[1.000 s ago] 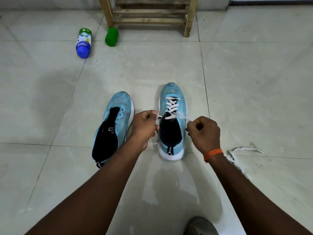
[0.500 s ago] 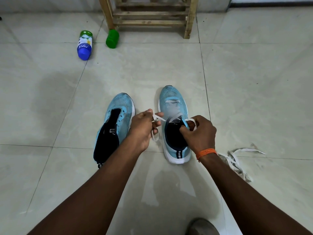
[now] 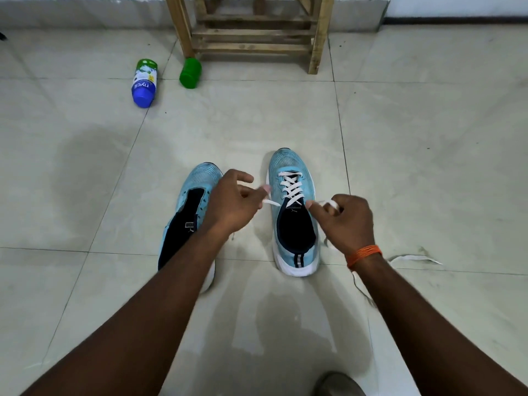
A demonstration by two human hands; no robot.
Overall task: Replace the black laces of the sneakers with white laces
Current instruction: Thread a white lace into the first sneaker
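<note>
Looking down, head view: pinching one end of the white lace point(image 3: 291, 186) in the left hand point(image 3: 231, 201), spare fingers fanned loose; gripping the other end in the right hand point(image 3: 347, 221), curled tight, lace looped over a finger. Laced sneaker point(image 3: 288, 162) mid-floor between both hands, toe pointing away; unlaced sneaker point(image 3: 197, 181) just beside it, partly under the left forearm. Spare lace point(image 3: 414, 257) on the floor beyond the right wrist. Blue bottle point(image 3: 144, 84), green cup point(image 3: 190, 73), wooden stool point(image 3: 251, 32) near the floor's far edge.
</note>
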